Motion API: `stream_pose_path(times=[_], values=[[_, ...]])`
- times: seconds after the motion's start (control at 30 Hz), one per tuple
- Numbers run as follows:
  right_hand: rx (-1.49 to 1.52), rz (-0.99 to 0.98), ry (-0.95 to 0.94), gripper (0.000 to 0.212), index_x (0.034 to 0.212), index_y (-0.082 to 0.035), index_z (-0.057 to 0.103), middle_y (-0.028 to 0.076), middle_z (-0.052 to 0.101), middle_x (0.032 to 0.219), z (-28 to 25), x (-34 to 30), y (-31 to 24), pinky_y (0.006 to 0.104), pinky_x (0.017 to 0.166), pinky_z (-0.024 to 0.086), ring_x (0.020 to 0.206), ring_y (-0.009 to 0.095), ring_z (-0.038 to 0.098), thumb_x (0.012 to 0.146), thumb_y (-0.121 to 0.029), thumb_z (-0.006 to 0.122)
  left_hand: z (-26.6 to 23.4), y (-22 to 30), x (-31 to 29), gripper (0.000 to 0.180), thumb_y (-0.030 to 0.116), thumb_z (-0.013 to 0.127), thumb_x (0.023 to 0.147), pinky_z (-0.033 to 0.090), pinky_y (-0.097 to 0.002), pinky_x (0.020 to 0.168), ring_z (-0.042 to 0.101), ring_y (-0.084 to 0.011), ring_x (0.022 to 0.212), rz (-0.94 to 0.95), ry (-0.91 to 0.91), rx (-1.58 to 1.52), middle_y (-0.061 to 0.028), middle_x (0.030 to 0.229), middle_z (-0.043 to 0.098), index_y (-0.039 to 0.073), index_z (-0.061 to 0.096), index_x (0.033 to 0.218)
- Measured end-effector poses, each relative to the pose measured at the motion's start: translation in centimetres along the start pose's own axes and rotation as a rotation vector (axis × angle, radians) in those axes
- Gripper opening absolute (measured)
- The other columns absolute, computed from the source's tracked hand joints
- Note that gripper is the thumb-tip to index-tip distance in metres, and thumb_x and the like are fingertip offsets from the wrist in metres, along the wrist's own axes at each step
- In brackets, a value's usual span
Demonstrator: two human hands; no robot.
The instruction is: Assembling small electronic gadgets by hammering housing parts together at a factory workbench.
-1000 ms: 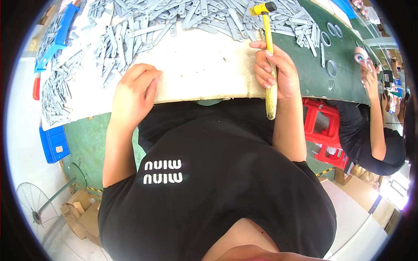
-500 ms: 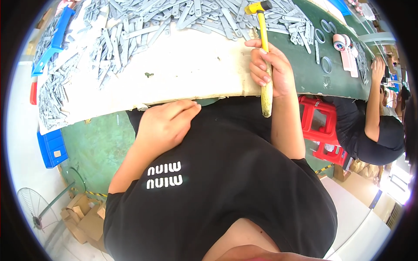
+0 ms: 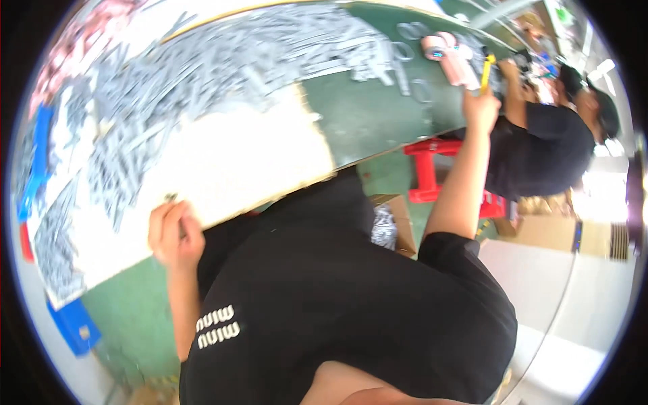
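"Starting at two o'clock, what is the right hand (image 3: 480, 110) doing?"

"It's clenched round the handle of a yellow hammer (image 3: 485, 75), arm stretched out over the near edge of the green table (image 3: 364, 111). The handle pokes up out of the top of the fist. The head end is small and smeared, so I can't make out its shape."

"Anything close to it?"

"A pink gadget (image 3: 457, 69), just on its ten o'clock side. I can't tell whether they touch. A co-worker (image 3: 540, 148) in black sits on past the hand, between two and three o'clock."

"And the left hand (image 3: 177, 235)?"

"Just under nine o'clock, at the near edge of the pale board (image 3: 229, 162). Its fingers are bent inward, thumb near them. A dark bit (image 3: 171, 197) shows right at the fingertips, but it's blurred. I can't tell if it's being pinched or simply lies on the board."

"What's on the board?"

"Grey strips (image 3: 236, 64), heaped thickly at eleven o'clock and spreading round to nine. The heap also runs onto the green table toward one o'clock."

"And round the edges?"

"A blue tray (image 3: 39, 162) at nine, up on the work surface, and a blue box (image 3: 73, 327) lower down at eight. A red stool (image 3: 425, 177) stands between two and three, under the table's edge. An open carton (image 3: 405, 226) with greyish stuff inside is between three and four."
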State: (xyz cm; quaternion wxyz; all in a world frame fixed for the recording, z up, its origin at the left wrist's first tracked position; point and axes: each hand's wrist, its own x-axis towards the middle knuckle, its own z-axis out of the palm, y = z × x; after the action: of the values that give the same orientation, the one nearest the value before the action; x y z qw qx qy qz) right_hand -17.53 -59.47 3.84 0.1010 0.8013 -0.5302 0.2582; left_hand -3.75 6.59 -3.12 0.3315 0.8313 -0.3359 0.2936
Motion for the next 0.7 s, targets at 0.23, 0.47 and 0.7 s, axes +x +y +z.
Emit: stream_pose_path(times=[0.23,0.47,0.7], values=[[0.430,0.072,-0.281,0.047,0.116,-0.003,0.077,0.014,0.074,0.079,-1.2,2.4,-0.5,0.0384,0.053,0.060,0.059,0.025,0.074,0.086,-0.038,0.080,0.6,0.3,0.2,0.023,-0.010,0.063,0.077,0.057,-0.0418,0.067,0.067,-0.0362,0.076,0.114,0.071,0.115,-0.0178,0.092,0.069,-0.002,0.074,0.096],[0.043,-0.239,-0.091,0.045,0.112,-0.006,0.079,0.025,0.078,0.101,7.7,5.2,-1.8,0.0523,0.081,0.061,0.090,0.041,0.079,0.092,-0.045,0.069,0.2,0.1,-0.1,0.022,-0.005,0.068,0.077,0.058,-0.0434,0.070,0.069,-0.0360,0.079,0.112,0.070,0.096,-0.0176,0.096,0.071,0.001,0.076,0.096],[1.278,0.185,-0.300,0.034,0.112,-0.002,0.074,0.000,0.061,0.071,1.6,3.4,-1.6,0.0268,0.044,0.030,0.048,0.007,0.041,0.108,-0.033,0.062,-3.4,0.2,0.5,0.027,-0.011,0.071,0.076,0.053,-0.0357,0.068,0.066,-0.0301,0.079,-0.032,0.105,-0.013,-0.0148,0.092,0.069,0.001,0.076,0.100]])
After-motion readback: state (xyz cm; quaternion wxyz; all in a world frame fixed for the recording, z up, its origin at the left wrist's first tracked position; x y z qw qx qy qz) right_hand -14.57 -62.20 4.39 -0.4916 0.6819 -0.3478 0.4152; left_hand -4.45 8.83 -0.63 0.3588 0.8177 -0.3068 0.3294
